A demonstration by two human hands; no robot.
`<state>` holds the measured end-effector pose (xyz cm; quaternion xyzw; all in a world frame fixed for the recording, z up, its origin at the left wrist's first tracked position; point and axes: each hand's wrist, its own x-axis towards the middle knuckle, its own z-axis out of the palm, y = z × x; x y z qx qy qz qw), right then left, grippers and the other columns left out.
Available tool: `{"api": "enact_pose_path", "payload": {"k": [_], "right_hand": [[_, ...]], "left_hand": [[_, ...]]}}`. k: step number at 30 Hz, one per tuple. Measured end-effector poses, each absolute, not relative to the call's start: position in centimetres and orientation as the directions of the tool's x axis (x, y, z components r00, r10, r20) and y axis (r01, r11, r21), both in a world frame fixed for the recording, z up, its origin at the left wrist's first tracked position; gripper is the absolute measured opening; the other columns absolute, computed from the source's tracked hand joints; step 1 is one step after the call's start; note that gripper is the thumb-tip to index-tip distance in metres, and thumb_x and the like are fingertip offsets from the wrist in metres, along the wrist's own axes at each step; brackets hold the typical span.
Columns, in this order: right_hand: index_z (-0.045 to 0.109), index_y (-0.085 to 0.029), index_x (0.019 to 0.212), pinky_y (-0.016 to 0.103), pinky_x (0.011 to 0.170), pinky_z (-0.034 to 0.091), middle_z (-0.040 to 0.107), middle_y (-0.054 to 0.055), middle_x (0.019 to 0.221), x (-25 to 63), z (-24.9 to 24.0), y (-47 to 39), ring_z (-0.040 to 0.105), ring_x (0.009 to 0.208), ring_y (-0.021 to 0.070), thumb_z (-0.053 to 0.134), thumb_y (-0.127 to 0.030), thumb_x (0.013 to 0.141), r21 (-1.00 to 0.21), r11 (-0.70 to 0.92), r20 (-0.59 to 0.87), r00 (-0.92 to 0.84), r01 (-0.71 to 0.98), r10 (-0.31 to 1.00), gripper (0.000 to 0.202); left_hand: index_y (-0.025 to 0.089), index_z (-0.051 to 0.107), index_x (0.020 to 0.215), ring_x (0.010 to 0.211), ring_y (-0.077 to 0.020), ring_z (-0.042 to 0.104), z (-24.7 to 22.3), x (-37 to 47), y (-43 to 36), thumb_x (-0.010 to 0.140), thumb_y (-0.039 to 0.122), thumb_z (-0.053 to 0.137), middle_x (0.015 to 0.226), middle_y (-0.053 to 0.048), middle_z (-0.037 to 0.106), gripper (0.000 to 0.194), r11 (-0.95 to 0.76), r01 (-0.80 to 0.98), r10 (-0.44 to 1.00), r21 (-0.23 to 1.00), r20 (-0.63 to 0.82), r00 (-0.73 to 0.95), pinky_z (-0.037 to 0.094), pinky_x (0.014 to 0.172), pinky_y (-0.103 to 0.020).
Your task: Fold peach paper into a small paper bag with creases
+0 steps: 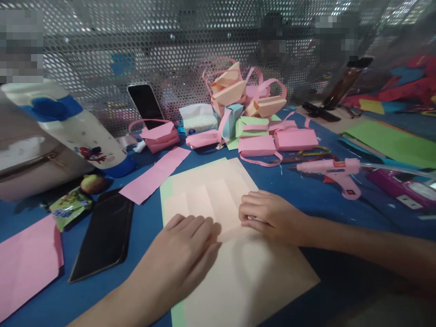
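Observation:
A creased sheet of peach paper (210, 200) lies in front of me, with several parallel fold lines across it. Beneath it are more peach sheets (218, 281) and the edge of a green sheet (177, 313). My left hand (187, 250) is closed, its fingers curled on the near left edge of the creased sheet. At the right end of that edge, my right hand (269, 215) is also closed, thumb and fingers pinched together on the paper. The fingertips of both hands are partly hidden.
Small paper bags (257, 147) pile up at the back. A pink glue gun (329, 170) rests at right, near green sheets (395, 141). On the left are a pink strip (156, 175), a dark phone (104, 231), a snack packet (71, 206) and a white bottle (85, 131).

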<state>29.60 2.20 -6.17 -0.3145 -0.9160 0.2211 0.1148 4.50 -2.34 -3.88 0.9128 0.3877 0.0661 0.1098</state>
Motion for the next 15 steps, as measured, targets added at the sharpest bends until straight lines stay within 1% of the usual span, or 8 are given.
{"api": "enact_pose_path", "payload": {"k": [2,4,8,15], "right_hand": [[0.059,-0.018,0.088,0.031,0.077,0.034,0.057,0.002,0.088,29.7,-6.3,2.2,0.051,0.084,0.0173,0.049,-0.024,0.101,-0.446,0.725,0.092,-0.779,0.525,0.621,0.017],[0.059,-0.018,0.089,0.03,0.077,0.034,0.056,0.002,0.088,29.8,-6.3,2.1,0.05,0.083,0.0172,0.049,-0.024,0.101,-0.423,0.741,0.108,-0.782,0.522,0.613,0.017],[0.058,-0.017,0.086,0.029,0.076,0.033,0.053,0.002,0.086,30.1,-6.5,2.2,0.047,0.079,0.0164,0.048,-0.024,0.101,-0.384,0.766,0.127,-0.792,0.516,0.597,0.02],[0.057,-0.018,0.088,0.03,0.073,0.031,0.052,0.004,0.089,30.4,-7.4,2.1,0.044,0.079,0.0177,0.041,-0.027,0.104,-0.251,0.825,0.2,-0.807,0.507,0.556,0.025]], "left_hand": [[0.02,0.053,0.093,0.073,-0.0191,0.054,-4.1,6.4,-1.5,0.101,0.022,0.038,0.083,-0.001,0.059,0.017,-0.665,0.697,0.721,0.269,-0.011,0.692,0.035,0.069,-0.034],[0.019,0.054,0.089,0.071,-0.0187,0.053,-4.5,7.8,-0.8,0.101,0.021,0.038,0.082,-0.001,0.058,0.02,-0.657,0.705,0.726,0.265,-0.026,0.687,0.035,0.068,-0.035],[0.018,0.056,0.087,0.071,-0.019,0.051,-5.2,8.9,-0.1,0.101,0.019,0.038,0.083,-0.001,0.057,0.023,-0.676,0.696,0.715,0.243,-0.01,0.699,0.035,0.067,-0.036],[0.019,0.056,0.089,0.069,-0.0202,0.049,-5.9,8.6,-0.2,0.102,0.019,0.039,0.084,-0.001,0.057,0.021,-0.725,0.672,0.683,0.15,0.026,0.73,0.034,0.064,-0.036]]}}
